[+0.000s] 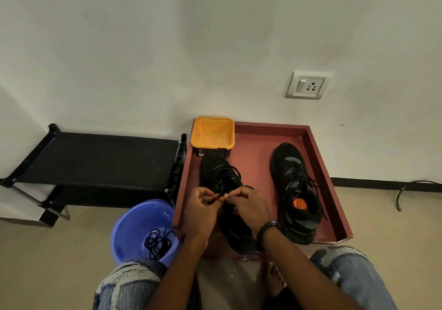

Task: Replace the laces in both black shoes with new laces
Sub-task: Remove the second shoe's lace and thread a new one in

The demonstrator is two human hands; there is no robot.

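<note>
Two black shoes stand in a dark red tray (318, 161). The left shoe (218, 171) lies under my hands, toe pointing away from me. My left hand (203, 206) and my right hand (246, 204) meet over its tongue, each pinching the black lace (229, 173) between thumb and fingertips. The right shoe (296, 190) stands apart at the tray's right, laced, with loose lace ends and an orange tag inside. A coil of black laces (157, 241) lies in a blue bucket (134, 228) left of the tray.
An orange tub (212, 132) sits at the tray's far left corner. A black shoe rack (95, 161) stands to the left against the wall. A wall socket (308, 86) and a cable (406, 190) are at the right. My knees frame the bottom.
</note>
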